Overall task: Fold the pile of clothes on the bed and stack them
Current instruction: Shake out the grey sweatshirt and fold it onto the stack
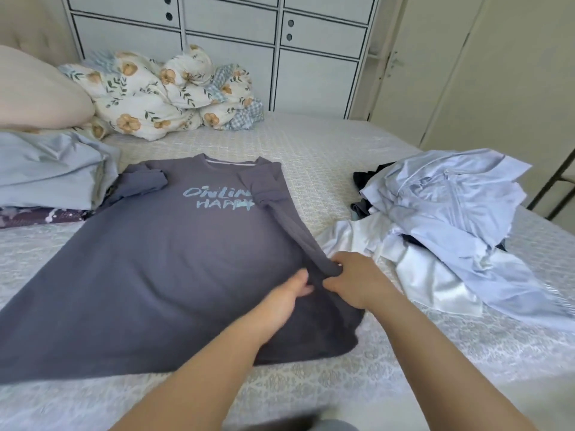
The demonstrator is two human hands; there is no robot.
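Note:
A grey-purple T-shirt (161, 259) with pale blue lettering lies face up across the bed (326, 144), neck pointing away from me. Its right side is folded inward in a narrow strip. My right hand (357, 279) grips the lower end of that folded strip. My left hand (287, 298) lies flat on the shirt just left of it, fingers straight and a little blurred. To the right sits the unfolded pile (451, 219) of pale blue, white and dark clothes. At the left edge is a stack of folded clothes (46, 178), pale blue on top of a dark patterned piece.
A crumpled floral quilt (168, 91) and a beige pillow (34, 91) lie at the head of the bed. Behind stands a white drawer cabinet (233, 42). A cream wardrobe door (497, 73) is at the right.

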